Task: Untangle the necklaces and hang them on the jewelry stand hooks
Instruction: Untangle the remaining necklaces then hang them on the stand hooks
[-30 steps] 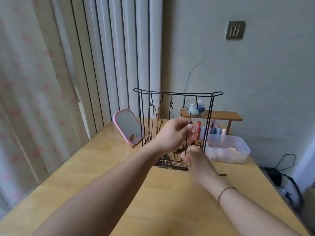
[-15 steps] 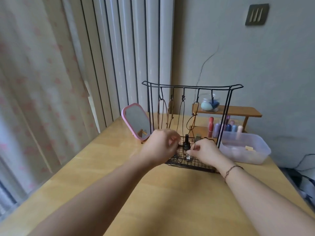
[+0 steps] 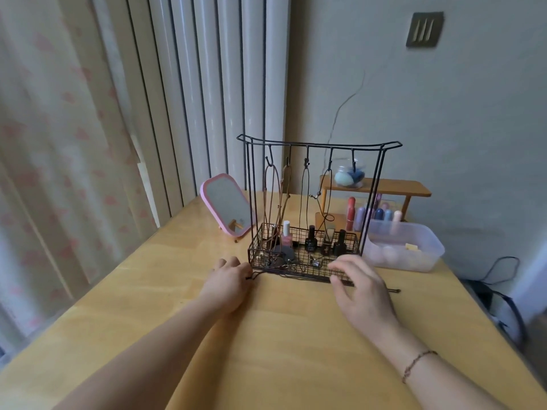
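Landmark: black wire jewelry stand [image 3: 313, 202] on the tan wooden table [image 3: 266, 350]. A pink-framed tabletop mirror [image 3: 226, 204] is seen left of it. At its front-left corner, the left hand [image 3: 229, 281] is laid on the table, fingers curled at the end of a thin dark cord necklace [image 3: 275, 273] stretched along the stand's front edge; pinching cannot be told. Four cord necklaces [image 3: 305, 196] are hung from the hooks. The right hand [image 3: 359, 287] is held at the basket front, fingers spread, nothing gripped. A clear plastic tub [image 3: 408, 247] is placed right of the stand.

Head-worn camera looks forward and down, close over the table [image 3: 266, 335].
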Demonstrator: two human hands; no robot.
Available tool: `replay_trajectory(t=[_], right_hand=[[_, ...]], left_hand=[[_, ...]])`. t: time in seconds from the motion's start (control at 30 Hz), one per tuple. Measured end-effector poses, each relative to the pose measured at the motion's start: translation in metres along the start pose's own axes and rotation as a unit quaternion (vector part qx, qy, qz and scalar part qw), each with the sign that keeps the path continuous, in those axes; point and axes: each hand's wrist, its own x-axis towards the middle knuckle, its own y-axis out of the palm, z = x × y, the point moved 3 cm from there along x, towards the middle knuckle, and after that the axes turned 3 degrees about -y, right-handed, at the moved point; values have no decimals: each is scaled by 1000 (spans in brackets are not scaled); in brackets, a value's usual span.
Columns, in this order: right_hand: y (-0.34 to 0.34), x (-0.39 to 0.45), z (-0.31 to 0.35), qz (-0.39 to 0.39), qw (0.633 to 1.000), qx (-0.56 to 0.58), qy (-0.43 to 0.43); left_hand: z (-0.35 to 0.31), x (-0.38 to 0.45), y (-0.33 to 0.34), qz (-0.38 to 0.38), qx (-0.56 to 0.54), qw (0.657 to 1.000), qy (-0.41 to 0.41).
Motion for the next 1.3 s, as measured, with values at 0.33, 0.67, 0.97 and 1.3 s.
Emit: replay_trajectory(t=[0.33, 0.67, 0.97, 1.3], right_hand=[[52, -17, 38, 250, 968, -4, 19], [67, -18, 46, 207, 975, 32, 71], [33, -18, 19, 238, 967, 58, 69], [-12, -52, -33, 208, 969, -81, -111]], left_hand=[[-29, -39, 3, 69, 75, 986, 129], [-39, -65, -31, 214, -545, 811, 2], [-79, -52, -33, 319, -534, 783, -6], [-114, -57, -24, 297, -332, 888, 113]])
